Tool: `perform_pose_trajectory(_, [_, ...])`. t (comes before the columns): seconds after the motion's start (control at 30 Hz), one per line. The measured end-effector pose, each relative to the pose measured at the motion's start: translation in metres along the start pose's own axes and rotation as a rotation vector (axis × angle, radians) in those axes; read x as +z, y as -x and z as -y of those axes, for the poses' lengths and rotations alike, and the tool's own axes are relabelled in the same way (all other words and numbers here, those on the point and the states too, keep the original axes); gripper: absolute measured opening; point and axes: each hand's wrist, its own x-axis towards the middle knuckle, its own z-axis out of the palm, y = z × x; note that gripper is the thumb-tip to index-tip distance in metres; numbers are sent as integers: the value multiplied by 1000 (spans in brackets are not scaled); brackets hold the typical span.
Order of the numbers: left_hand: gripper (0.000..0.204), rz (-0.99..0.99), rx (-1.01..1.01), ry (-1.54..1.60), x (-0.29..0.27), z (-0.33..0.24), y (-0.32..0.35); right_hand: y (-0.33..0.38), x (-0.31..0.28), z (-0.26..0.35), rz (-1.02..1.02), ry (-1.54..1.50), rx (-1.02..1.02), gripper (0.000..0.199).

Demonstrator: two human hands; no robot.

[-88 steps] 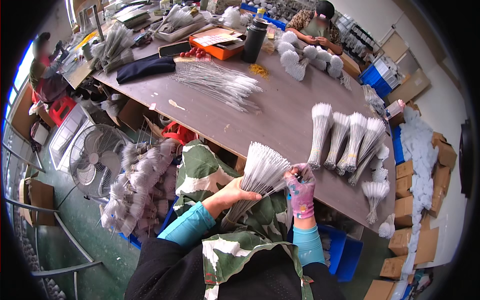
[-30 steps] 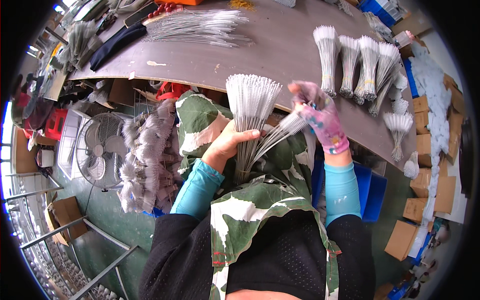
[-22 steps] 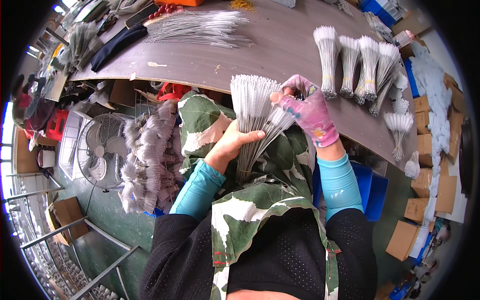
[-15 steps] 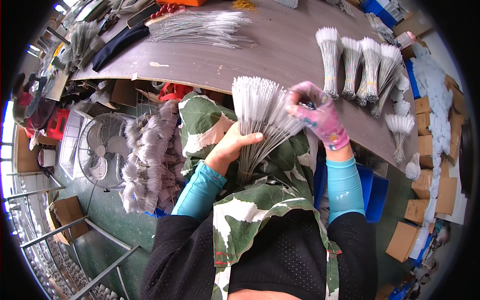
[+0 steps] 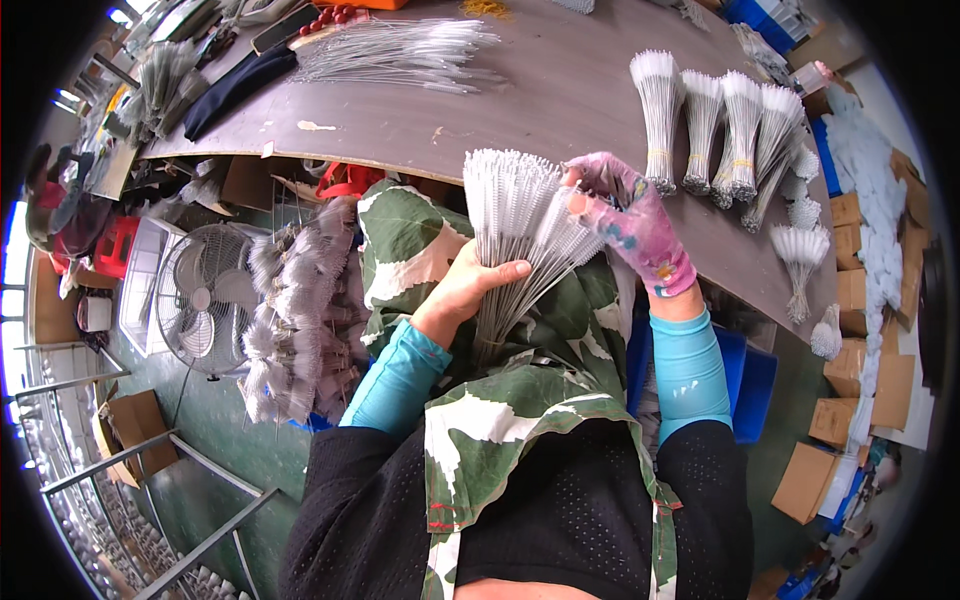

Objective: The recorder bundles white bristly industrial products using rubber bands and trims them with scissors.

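My left hand is bare and wrapped round a thick bundle of wire tube brushes. Their white bristle ends point away from me and fan out to the right, while the bare wire stems converge towards my apron. Beside the right edge of the bristles is my right hand, in a pink patterned glove with bare fingertips. Its fingers and thumb curve with a gap between them, and no brush shows in that gap. The thumb is close to the outermost bristles; whether it touches them I cannot tell.
Several tied brush bundles stand on the grey-brown table at the right. Loose brushes lie at the far left, near a dark cloth. Left of me are a fan and hanging brush bunches; a blue bin is under the table.
My right hand has shifted slightly left against the bristles, and its thumb and fingers have moved further apart. My left hand keeps its grip on the bundle.
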Motion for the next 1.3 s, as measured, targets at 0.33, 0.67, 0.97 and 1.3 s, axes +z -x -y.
perform_pose_trajectory(0.33, [35,-190,127,-48,-20,0,10,36,-32,-22,-187,141,22,11])
perform_pose_trajectory(0.67, [29,10,8,94,35,-1,-32,-59,-24,51,-426,295,-314,31])
perform_pose_trajectory(0.97, [39,248,-180,342,54,39,-43,-48,-70,14,-89,999,381,46])
perform_pose_trajectory(1.3, [48,420,-302,460,54,49,-53,11,-76,39,-216,459,343,21])
